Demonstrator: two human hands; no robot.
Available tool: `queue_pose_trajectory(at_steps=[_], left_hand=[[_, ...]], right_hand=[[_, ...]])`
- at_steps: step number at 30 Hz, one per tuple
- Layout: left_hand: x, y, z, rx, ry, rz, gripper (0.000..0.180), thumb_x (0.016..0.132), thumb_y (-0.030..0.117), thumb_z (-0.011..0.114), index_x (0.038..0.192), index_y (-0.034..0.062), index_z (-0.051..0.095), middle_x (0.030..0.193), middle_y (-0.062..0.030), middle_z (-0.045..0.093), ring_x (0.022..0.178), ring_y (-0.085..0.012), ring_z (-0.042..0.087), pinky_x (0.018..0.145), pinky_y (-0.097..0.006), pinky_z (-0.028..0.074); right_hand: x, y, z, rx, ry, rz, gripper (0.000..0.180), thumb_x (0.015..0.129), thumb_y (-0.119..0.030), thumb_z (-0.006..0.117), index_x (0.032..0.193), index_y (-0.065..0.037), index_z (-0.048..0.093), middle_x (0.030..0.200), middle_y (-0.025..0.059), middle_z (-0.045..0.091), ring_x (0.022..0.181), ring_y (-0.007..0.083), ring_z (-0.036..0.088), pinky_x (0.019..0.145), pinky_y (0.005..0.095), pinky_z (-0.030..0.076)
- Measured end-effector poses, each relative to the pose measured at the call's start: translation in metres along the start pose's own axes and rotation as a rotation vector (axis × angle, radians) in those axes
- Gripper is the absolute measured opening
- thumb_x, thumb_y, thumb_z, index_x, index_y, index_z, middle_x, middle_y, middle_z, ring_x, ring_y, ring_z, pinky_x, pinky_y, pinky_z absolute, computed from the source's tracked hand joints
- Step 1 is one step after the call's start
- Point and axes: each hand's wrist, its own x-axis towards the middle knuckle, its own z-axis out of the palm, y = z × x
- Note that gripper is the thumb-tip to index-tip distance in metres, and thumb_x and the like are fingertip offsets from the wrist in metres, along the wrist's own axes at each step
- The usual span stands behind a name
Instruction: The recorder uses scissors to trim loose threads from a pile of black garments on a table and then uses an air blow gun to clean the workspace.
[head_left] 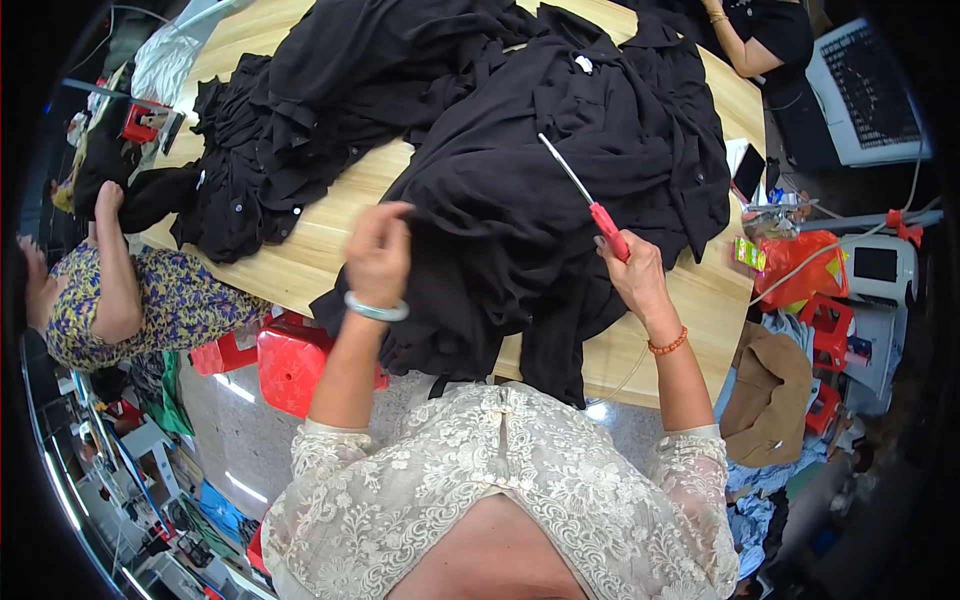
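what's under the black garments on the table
A light wood-grain tabletop shows between and around the black garments; anything hidden beneath their folds cannot be seen.

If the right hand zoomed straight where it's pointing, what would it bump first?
The right hand, red-handled tool first, would probably poke the black garment, though depth is unclear.

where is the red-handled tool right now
In the head view, the red-handled tool is right of centre, gripped in the right hand, its metal shaft reaching over the black fabric.
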Motion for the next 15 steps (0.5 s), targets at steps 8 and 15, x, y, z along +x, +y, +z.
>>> queue_pose_trajectory(at_steps=[8, 15], left_hand=[[-0.01, -0.061, -0.046, -0.517, 0.305, -0.564, 0.024, 0.096, 0.023, 0.06, 0.112, 0.0045, 0.062, 0.094, -0.004, 0.066, 0.076, -0.0053, 0.06, 0.064, -0.02, 0.048], [-0.085, -0.003, 0.015, -0.789, -0.036, -1.009, 0.026, 0.088, 0.027, 0.072, 0.096, 0.0075, 0.057, 0.083, -0.0022, 0.061, 0.07, -0.0106, 0.063, 0.056, -0.024, 0.054]], right_hand=[[0.026, -0.023, 0.006, 0.145, -0.065, 0.005, 0.025, 0.089, -0.019, 0.066, 0.08, 0.003, 0.06, 0.068, 0.0177, 0.063, 0.066, 0.0372, 0.062, 0.063, 0.0372, 0.049], [0.016, -0.036, 0.011, -0.201, -0.155, -0.164, 0.02, 0.087, -0.016, 0.067, 0.087, 0.0, 0.055, 0.089, 0.0193, 0.057, 0.075, 0.0412, 0.058, 0.066, 0.0468, 0.047]])
